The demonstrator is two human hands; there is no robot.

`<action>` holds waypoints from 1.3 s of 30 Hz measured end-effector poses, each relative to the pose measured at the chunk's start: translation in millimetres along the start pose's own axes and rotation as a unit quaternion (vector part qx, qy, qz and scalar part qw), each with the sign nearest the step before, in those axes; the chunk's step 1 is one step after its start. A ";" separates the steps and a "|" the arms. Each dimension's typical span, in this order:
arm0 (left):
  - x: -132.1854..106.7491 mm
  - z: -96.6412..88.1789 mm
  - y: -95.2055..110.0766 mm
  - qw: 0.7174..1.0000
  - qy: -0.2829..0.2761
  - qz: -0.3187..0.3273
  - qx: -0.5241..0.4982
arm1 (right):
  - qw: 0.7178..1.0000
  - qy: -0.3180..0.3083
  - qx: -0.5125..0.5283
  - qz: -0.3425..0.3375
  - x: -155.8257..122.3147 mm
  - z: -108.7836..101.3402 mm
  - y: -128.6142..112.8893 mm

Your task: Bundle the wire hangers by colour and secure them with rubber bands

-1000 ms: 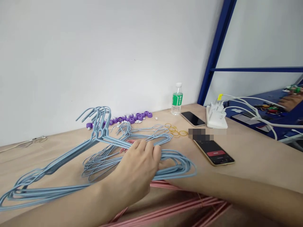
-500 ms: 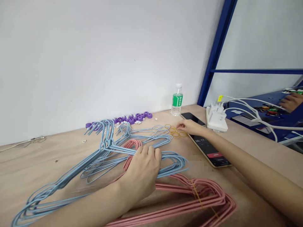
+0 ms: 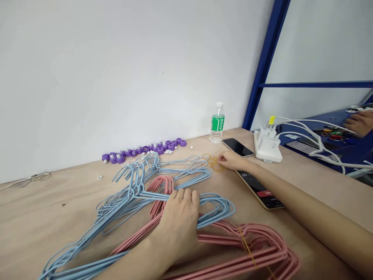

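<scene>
At the far left a thin cable [image 3: 26, 178] lies along the tabletop [image 3: 49, 217], and a row of purple plastic pieces [image 3: 142, 149] sits against the wall, now fully in view because the blue wire hangers [image 3: 125, 198] have slid down and right from where they lay a moment ago. The hangers lie in a loose, tangled heap, with a single pink hanger [image 3: 161, 177] tucked among them. The left hand [image 3: 179, 221] rests over the heap, its fingers [image 3: 186, 196] curved down close together on the wires; whether they grip or only press, I cannot tell. Further along, the right hand [image 3: 231, 160] stays at the small yellow rubber bands [image 3: 212, 161], its fingers narrowly pinched, though it is unclear whether they hold a band. Nearby stand a water bottle [image 3: 217, 122], a dark phone [image 3: 237, 147] and a second phone [image 3: 259, 190], partly under the right forearm. Below, a pink hanger bundle [image 3: 262, 254] is bound with a rubber band. Past the white power strip [image 3: 266, 146], a co-worker's hand [image 3: 359, 122] works at a blue bench [image 3: 329, 149].
</scene>
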State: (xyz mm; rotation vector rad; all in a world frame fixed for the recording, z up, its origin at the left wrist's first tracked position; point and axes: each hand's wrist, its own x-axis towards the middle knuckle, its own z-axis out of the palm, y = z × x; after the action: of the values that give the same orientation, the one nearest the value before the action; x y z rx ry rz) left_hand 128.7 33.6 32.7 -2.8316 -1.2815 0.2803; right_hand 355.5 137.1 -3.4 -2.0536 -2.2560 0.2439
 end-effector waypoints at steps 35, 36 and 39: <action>3.7 3.7 3.1 1.000 -0.005 -0.004 -0.009 | 0.801 -0.142 0.579 -0.052 -75.9 -8.6 -34.3; 3.7 3.9 3.2 1.000 -0.004 -0.004 -0.009 | 0.803 -0.147 0.575 -0.055 -80.2 -6.8 -34.4; 3.6 4.4 3.4 1.000 -0.003 -0.003 -0.009 | 0.800 -0.159 0.570 -0.097 -92.3 1.7 -33.7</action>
State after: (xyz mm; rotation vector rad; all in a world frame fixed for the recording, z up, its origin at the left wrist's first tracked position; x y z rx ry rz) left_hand 132.7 33.8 27.6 -2.8434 -1.3014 0.2769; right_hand 331.2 42.2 5.0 -1.1351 -1.6295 1.5531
